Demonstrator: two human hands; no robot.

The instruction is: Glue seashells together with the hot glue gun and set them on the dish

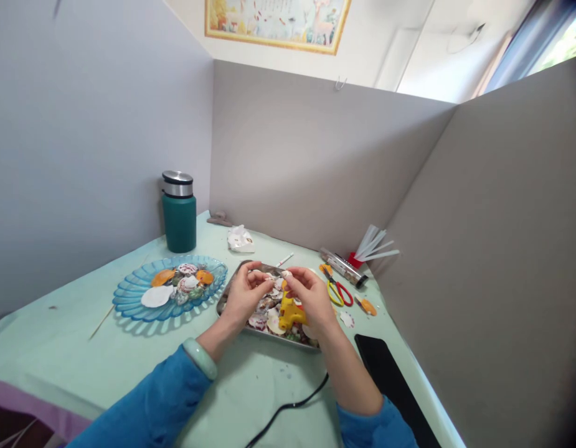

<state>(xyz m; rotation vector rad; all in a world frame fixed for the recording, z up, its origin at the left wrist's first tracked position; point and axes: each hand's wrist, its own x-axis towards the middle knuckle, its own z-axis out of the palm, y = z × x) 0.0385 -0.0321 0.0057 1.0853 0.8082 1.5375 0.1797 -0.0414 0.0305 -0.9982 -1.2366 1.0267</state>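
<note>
Small whitish piece (286, 274), pinched in the grip of the right hand (312, 300), above a metal tray (278, 339) of seashells (258, 322); left hand (242, 292) curled, hold impossible to tell. A loose pinch could drop it among them.

Right hand (312, 297) is pinching small white piece (286, 274) above tray (279, 339); left hand (243, 292) is curling beside it, grip unclear. Shells (273, 322) and yellow glue gun (291, 316) are lying in tray. From tray: plate (125, 300) is holding more shells (157, 297) at 9 o'clock, bottle (179, 223) is standing at 10, white sticks (370, 244) are poking from red cup (354, 261) at 2, scissors (346, 295) are resting at 3, cord (288, 406) is trailing at 6.
</note>
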